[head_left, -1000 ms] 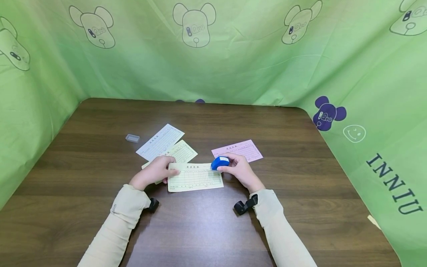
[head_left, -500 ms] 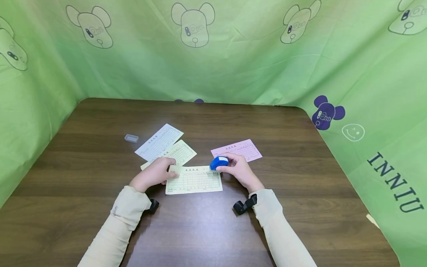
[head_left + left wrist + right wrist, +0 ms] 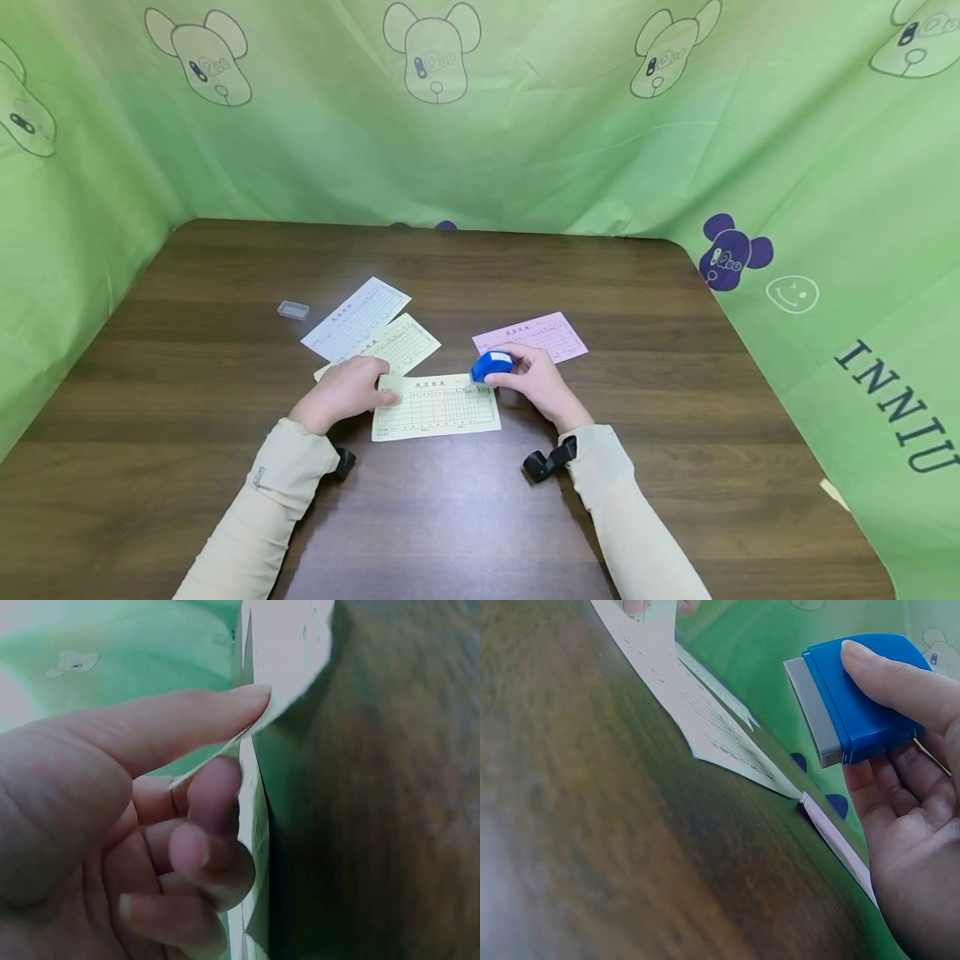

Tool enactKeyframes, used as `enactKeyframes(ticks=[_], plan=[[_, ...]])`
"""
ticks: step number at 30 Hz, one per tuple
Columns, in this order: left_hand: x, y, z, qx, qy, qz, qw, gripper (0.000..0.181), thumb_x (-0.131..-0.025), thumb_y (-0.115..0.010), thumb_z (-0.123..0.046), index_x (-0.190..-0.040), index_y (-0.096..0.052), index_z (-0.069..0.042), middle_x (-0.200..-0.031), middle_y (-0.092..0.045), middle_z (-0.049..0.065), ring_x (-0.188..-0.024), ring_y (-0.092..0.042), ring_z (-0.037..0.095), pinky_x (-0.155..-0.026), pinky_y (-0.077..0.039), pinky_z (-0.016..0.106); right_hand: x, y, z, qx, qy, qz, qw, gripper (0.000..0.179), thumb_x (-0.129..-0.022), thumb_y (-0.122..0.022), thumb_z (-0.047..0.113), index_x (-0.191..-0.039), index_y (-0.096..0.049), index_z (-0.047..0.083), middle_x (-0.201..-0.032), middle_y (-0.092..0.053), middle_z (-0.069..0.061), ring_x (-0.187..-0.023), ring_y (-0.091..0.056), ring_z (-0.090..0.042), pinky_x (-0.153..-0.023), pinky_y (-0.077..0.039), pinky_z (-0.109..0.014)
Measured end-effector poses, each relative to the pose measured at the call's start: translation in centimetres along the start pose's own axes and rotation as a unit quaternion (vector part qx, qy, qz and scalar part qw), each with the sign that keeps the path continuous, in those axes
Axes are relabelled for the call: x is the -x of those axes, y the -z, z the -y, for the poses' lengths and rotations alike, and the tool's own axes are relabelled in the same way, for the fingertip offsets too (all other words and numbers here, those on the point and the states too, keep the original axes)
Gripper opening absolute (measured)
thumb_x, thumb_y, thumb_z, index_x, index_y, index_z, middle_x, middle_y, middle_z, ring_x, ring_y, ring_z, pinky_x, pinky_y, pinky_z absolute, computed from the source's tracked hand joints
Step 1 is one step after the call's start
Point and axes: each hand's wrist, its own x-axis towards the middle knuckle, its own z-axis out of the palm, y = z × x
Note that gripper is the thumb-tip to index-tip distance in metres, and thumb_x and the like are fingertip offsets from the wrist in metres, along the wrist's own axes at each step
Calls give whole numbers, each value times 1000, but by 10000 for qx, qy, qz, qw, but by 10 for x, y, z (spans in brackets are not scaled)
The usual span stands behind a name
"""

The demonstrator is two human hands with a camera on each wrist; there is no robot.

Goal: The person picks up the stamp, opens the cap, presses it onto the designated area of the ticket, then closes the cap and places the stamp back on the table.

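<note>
My left hand (image 3: 347, 393) pinches the left edge of a pale yellow-green printed slip (image 3: 435, 408), thumb on top and fingers beneath. In the left wrist view the slip's corner bends up between thumb (image 3: 247, 701) and forefinger. A blue self-inking stamp (image 3: 492, 367) is in my right hand (image 3: 542, 383), over the slip's upper right corner. The right wrist view shows the stamp (image 3: 881, 690) gripped between thumb and fingers, its grey stamping end facing the slip (image 3: 697, 712) with a gap between them.
A bluish-white slip (image 3: 358, 318) and another pale green slip (image 3: 408, 343) overlap behind my left hand. A pink slip (image 3: 551, 335) lies behind my right hand. At the left sits a small clear plastic cap (image 3: 293, 310). Green printed cloth (image 3: 525, 158) surrounds the brown table (image 3: 675, 350).
The pale yellow-green slip has shifted slightly toward me and lies lower at its near edge. Both hands keep their holds, and the stamp stays over the same corner.
</note>
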Motion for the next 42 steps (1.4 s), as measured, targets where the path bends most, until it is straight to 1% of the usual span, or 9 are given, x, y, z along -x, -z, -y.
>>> enactKeyframes(ticks=[11, 15, 20, 23, 27, 31, 35, 39, 42], plan=[[0, -2, 4, -48, 175, -82, 9998, 34, -78, -76, -29, -65, -49, -12, -58, -37, -3, -59, -39, 15, -52, -27, 27, 0, -1, -1, 71, -60, -14, 10000, 45, -79, -74, -2, -121, -59, -11, -112, -64, -21, -89, -64, -2, -83, -51, -15], [0, -1, 3, -71, 274, -109, 9995, 37, -77, -77, -30, -64, -48, -12, -57, -39, -2, -58, -38, 15, -51, -27, 27, 0, -1, -1, 78, -50, -13, 10000, 45, -79, -74, -2, -121, -59, -11, -111, -65, -19, -89, -64, -2, -83, -51, -15], [1, 0, 3, -389, 466, -126, 9981, 42, -77, -77, -37, -62, -47, -12, -57, -42, -2, -57, -40, 15, -49, -30, 29, 0, -2, -1, 9, -1, 23, 10000, 44, -79, -74, -4, -120, -59, -12, -106, -66, -10, -88, -63, -2, -83, -51, -15], [1, 0, 2, -632, 555, -119, 9964, 44, -76, -77, -41, -60, -47, -13, -57, -43, -2, -57, -41, 15, -49, -32, 31, 1, -2, -1, 16, 31, 37, 10000, 44, -79, -73, -4, -119, -59, -12, -104, -66, -7, -87, -63, -2, -82, -51, -15], [1, 0, 2, -818, 570, -119, 9949, 47, -76, -77, -45, -57, -47, -13, -56, -40, -3, -56, -40, 14, -48, -33, 32, 2, -2, 0, 80, 34, 18, 10000, 43, -79, -74, -3, -119, -60, -11, -106, -66, -10, -87, -63, -2, -81, -51, -15], [1, 0, 1, -912, 625, -123, 9938, 50, -76, -76, -47, -55, -45, -14, -55, -37, -3, -55, -39, 15, -48, -33, 32, 2, -2, 1, 51, -33, 24, 10000, 44, -78, -74, -3, -119, -59, -11, -108, -66, -15, -88, -64, -2, -82, -51, -15], [1, 0, 0, -961, 669, -151, 9930, 51, -76, -76, -48, -55, -44, -15, -55, -34, -3, -55, -39, 16, -48, -34, 33, 3, -2, 2, 22, -78, 43, 10000, 45, -79, -74, -3, -120, -59, -11, -109, -66, -16, -88, -64, -2, -82, -51, -16], [2, 2, -1, -912, 571, -262, 9938, 48, -76, -76, -47, -58, -45, -15, -55, -39, -3, -55, -42, 15, -49, -33, 32, 5, -2, 3, 102, -64, 49, 9999, 44, -79, -74, -3, -119, -60, -11, -109, -66, -17, -87, -63, -3, -81, -51, -15], [2, 2, -1, -721, 260, -461, 9960, 44, -77, -77, -43, -62, -47, -15, -57, -44, -4, -56, -44, 14, -50, -32, 30, 6, -2, 4, 133, -68, 59, 9999, 43, -79, -74, -3, -119, -60, -11, -109, -65, -19, -87, -63, -3, -81, -51, -15]])
